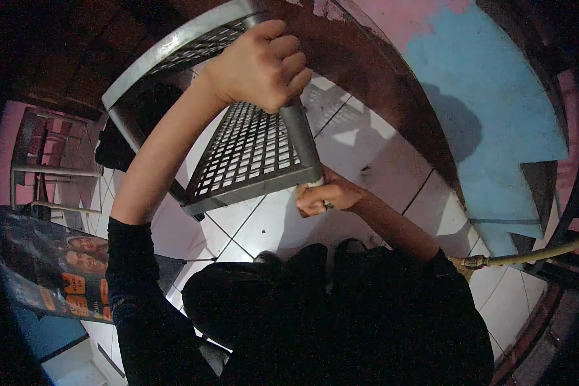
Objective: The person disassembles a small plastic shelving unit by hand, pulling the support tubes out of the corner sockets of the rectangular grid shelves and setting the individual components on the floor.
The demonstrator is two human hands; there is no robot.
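Our left hand [264, 67] is closed around the frame of a tilted gray plastic chair [286, 170], ahead of us above white floor tiles [379, 170]. Our right hand [333, 194], also closed, meets its near corner, seemingly gripping a small pale thing [316, 183], mostly hidden.

Partly hidden: the grey lattice chair [244, 147] and what surrounds it.
The picture's upper edge crops the chair's top, and the left hand [262, 67] covers part of its frame; at its near corner, the right hand's [336, 193] fingers hide most of a pale object [316, 183], its kind unclear. Left of the chair, a black shape [114, 147] is too dark to identify; the printed banner [71, 267] there is blurred. Below the chair, dark clothing [341, 315] covers most of the shoes [350, 245], and a floor speck [262, 231] is too small to tell.
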